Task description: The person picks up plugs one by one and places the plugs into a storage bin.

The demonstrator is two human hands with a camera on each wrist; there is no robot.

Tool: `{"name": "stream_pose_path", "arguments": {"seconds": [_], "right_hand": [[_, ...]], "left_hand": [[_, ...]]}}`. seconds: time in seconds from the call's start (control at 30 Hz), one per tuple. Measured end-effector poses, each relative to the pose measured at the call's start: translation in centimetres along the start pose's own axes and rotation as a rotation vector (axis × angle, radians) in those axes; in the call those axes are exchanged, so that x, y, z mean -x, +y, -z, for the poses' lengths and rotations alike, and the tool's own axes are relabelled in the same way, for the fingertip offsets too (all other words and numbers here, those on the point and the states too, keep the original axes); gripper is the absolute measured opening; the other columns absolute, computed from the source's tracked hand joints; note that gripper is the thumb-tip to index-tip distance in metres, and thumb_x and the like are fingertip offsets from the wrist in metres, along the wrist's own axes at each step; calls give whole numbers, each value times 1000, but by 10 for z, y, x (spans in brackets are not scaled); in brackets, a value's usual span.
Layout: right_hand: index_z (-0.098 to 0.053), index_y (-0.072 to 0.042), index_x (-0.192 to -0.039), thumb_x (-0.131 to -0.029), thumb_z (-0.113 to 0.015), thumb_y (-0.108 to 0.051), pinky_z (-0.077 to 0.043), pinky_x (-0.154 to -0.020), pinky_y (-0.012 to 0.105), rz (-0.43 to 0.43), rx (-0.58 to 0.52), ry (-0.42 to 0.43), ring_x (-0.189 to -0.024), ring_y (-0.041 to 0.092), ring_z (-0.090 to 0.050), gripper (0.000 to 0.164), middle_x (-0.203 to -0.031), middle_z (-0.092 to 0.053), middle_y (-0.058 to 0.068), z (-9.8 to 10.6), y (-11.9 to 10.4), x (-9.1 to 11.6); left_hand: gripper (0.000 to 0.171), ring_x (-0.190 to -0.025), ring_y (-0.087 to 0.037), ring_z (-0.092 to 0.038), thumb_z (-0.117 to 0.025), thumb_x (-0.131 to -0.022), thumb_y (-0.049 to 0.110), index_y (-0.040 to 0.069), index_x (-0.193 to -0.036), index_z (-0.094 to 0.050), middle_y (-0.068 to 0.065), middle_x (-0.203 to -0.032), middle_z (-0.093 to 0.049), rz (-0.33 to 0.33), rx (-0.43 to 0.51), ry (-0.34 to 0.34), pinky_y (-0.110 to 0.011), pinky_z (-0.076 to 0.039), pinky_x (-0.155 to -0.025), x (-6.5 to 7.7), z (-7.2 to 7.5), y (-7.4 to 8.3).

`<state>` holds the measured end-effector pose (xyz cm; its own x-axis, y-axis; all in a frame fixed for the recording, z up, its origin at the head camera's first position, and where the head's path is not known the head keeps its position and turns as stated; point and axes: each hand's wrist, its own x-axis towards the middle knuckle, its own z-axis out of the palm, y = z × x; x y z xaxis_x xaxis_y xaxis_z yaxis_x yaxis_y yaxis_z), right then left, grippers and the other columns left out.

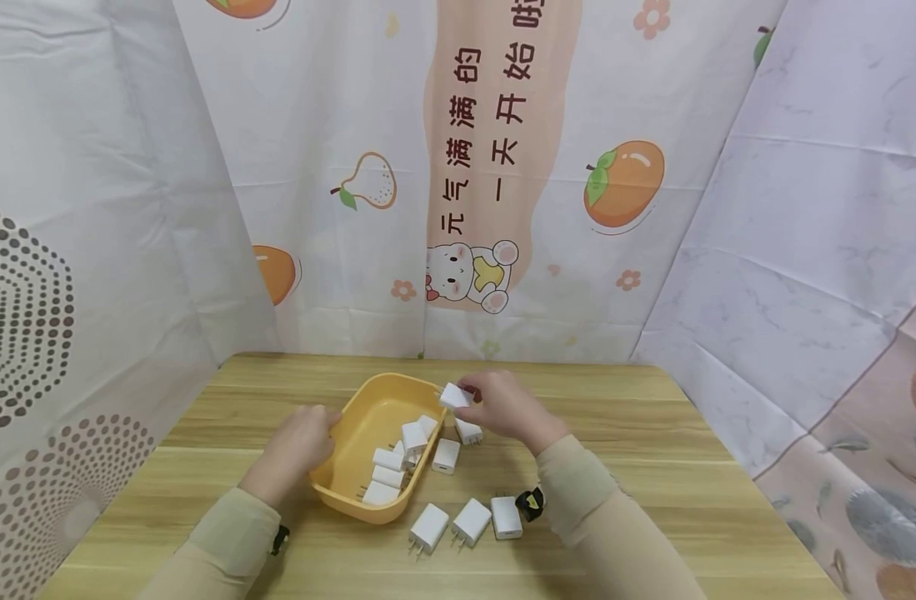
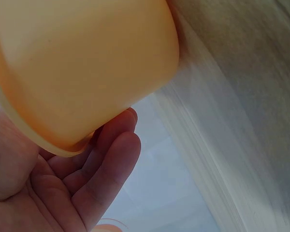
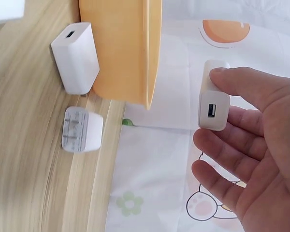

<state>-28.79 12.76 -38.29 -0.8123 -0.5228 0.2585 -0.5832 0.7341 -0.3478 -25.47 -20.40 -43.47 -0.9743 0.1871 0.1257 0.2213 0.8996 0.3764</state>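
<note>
My right hand [image 1: 506, 404] pinches a white USB charger [image 1: 456, 397] between thumb and fingers, above the right rim of a yellow plastic bin [image 1: 348, 437]. In the right wrist view the held charger [image 3: 214, 113] shows its USB port, with the thumb on its upper side. My left hand [image 1: 300, 437] holds the bin at its left rim. The left wrist view shows its fingers [image 2: 111, 169] curled under the lip, against the outer wall [image 2: 87, 58]. Inside the bin, several white chargers [image 1: 388, 475] lie piled toward the right and front.
In front of the bin, three chargers lie in a row on the wooden table [image 1: 615, 467]: a left one [image 1: 429, 527], a middle one [image 1: 472, 522] and a right one [image 1: 506, 517]. Two more chargers [image 1: 446, 456] [image 1: 468, 431] lie beside its right wall. Printed curtains [image 1: 352, 275] surround the table.
</note>
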Motion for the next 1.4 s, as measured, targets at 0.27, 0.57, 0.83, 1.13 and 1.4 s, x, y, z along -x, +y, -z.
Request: {"name": "stream_pose_path", "arguments": {"seconds": [0.27,0.57,0.83,1.13,1.4], "right_hand": [[-73,-14,-106,-88,-77,-28,-52,-72,27,46,11,-8,-79,8,-60,23,-89,-67,-8,-6,-16,-9],[-73,-13,-107,-89,-78,-30,-51,-71,26,46,10,-46,-81,15,-64,25,-88,-67,-7,-18,-31,-15],[-73,-10,-112,-90,-77,-28,-51,-71,24,80,-6,-73,-86,19,-66,29,-93,-67,-5,-27,-42,-17],[-73,-13,-107,-89,-78,-29,-51,-73,23,89,38,-97,-83,10,-62,24,-91,-67,-8,-42,-48,-23],[-74,-12,-113,-89,-79,-29,-52,-83,27,72,78,-139,-88,7,-60,29,-100,-70,-8,-52,-54,-24]], "left_hand": [[44,-84,-28,-62,-59,-83,-11,-6,-126,-67,-28,-127,-64,-6,-11,2,-30,-45,-53,-1,1,0],[44,-82,-27,-62,-59,-83,-11,-6,-127,-67,-28,-127,-65,1,1,0,-30,-45,-51,-1,1,0],[44,-85,-27,-63,-60,-83,-11,-5,-125,-68,-27,-125,-65,-1,-11,3,-34,-51,-62,0,1,0],[44,-96,-31,-67,-61,-82,-11,-6,-125,-69,-28,-124,-66,-19,-21,15,-40,-54,-72,0,1,0],[44,-85,-28,-64,-61,-83,-10,-5,-126,-68,-28,-124,-66,-8,-17,8,-33,-51,-60,0,0,0]]}}
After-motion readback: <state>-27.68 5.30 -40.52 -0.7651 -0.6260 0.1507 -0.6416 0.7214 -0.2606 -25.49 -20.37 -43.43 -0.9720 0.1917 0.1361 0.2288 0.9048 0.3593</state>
